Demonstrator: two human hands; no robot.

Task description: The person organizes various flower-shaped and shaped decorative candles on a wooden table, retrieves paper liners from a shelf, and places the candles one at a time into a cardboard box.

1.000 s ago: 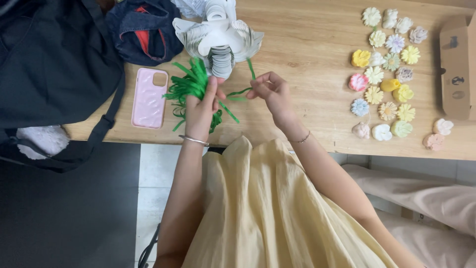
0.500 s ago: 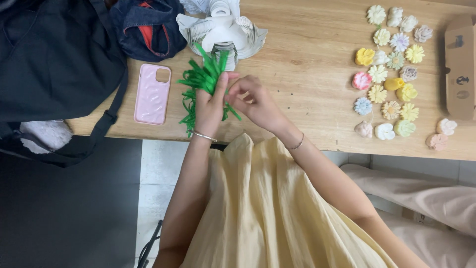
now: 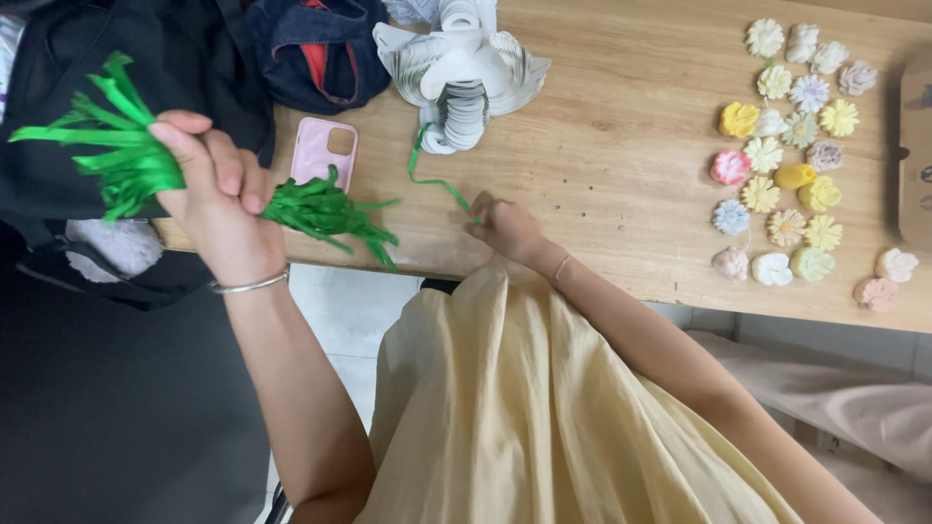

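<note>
My left hand [image 3: 218,199] is raised at the left, off the table edge, shut on a bundle of cut green ribbon strips [image 3: 131,155] that stick out on both sides of the fist. My right hand [image 3: 505,228] rests on the wooden table [image 3: 621,194] near its front edge, pinching the end of a thin green ribbon [image 3: 432,180]. That ribbon runs up to a white ribbon spool [image 3: 466,73] standing at the back of the table.
A pink phone [image 3: 325,150] lies on the table beside dark bags [image 3: 194,58] at the left. Several small pastel flower shapes [image 3: 791,146] are laid out at the right, next to a cardboard box [image 3: 917,146].
My left hand has lifted the green ribbon bundle away from the spool, up and to the left. My right hand has stayed near the table edge, now holding the single ribbon strand.
</note>
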